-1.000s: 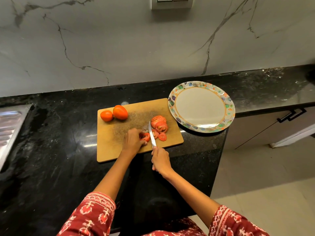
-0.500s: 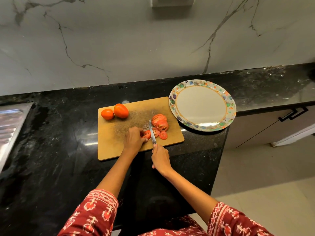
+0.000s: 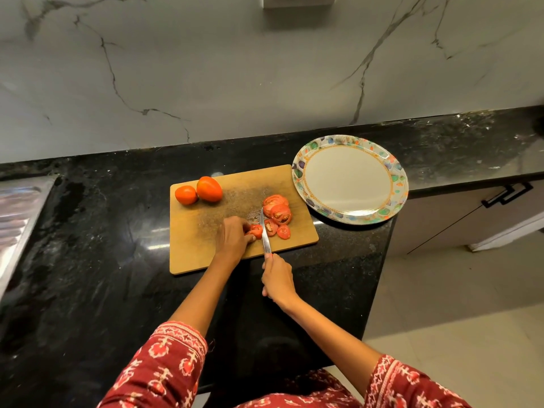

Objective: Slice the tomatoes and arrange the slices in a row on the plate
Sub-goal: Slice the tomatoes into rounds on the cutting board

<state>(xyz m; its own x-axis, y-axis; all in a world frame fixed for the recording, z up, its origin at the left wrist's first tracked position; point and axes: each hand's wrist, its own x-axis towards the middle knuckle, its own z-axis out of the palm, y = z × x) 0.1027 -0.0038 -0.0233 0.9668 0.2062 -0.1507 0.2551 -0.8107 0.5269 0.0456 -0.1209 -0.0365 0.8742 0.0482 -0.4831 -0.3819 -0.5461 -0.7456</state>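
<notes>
On the wooden cutting board (image 3: 206, 248), my left hand (image 3: 232, 238) grips the last piece of a cut tomato (image 3: 256, 230). My right hand (image 3: 276, 278) holds a knife (image 3: 265, 234) by its handle, the blade lying right against that piece. Several tomato slices (image 3: 278, 214) lie in a loose pile just right of the blade. Two whole tomatoes (image 3: 200, 191) sit at the board's far left corner. The white plate (image 3: 300, 172) with a patterned rim lies to the right of the board and holds nothing.
The black stone counter (image 3: 88, 260) ends at an edge just right of the board and under the plate. A steel sink drainer (image 3: 14, 219) is at the far left. A marble wall stands behind. Cabinet drawers and floor are at the right.
The knife blade has stayed beside the tomato piece with small sawing shifts. My left hand keeps its grip. The view has drifted slightly.
</notes>
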